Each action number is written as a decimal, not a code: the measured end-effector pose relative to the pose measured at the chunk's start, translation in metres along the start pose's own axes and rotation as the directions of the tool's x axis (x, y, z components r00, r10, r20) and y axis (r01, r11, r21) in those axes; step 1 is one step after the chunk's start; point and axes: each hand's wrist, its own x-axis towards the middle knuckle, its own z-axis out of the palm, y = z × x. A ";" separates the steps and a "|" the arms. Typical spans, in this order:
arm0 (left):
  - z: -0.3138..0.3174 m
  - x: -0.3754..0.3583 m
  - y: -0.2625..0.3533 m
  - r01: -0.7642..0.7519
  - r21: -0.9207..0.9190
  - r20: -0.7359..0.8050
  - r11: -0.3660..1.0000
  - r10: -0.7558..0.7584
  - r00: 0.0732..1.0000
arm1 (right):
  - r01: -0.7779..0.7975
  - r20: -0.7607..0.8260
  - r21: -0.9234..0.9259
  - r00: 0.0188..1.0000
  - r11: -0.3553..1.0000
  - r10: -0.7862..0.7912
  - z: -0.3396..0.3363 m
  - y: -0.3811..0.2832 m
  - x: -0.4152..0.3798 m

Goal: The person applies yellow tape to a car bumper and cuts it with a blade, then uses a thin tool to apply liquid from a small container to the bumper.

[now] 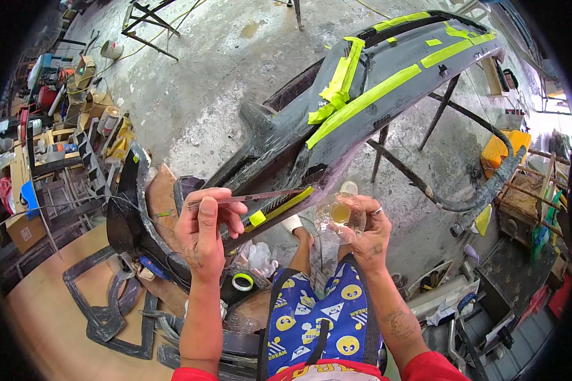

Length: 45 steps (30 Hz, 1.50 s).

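Between the thumb and fingers of my left hand (204, 222) is a thin, flat, brownish stick (260, 197), pointing right. Its far tip overlaps a dark patch on the near end of a grey car bumper (368, 120). My right hand (370, 232) grips a clear plastic cup (340, 216), tilted so its mouth faces me, with some yellowish liquid at the bottom. Bright yellow-green tape (365, 105) runs along the bumper in strips. A shorter strip of tape (286, 206) lies just below the stick.
The bumper rests on a black metal stand (413, 178). Below my left forearm lies a roll of tape (242, 282) beside a crumpled plastic bag (259, 259). Black frame parts (108, 305) lie on a tan board at lower left. Clutter lines the left side; a yellow container (505, 149) stands right.
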 end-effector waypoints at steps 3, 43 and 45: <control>-0.001 -0.001 0.000 0.006 0.005 0.000 1.000 -0.006 1.000 | 0.023 0.006 -0.017 1.000 1.000 -0.023 -0.001 0.003 0.000; -0.006 0.002 0.000 -0.023 0.064 0.074 0.998 0.018 0.997 | 0.000 0.003 0.058 1.000 0.998 0.000 0.000 0.007 -0.002; -0.007 0.003 0.001 -0.029 0.056 0.069 0.998 0.026 0.997 | 0.003 0.006 0.065 1.000 0.998 -0.003 0.000 0.007 -0.001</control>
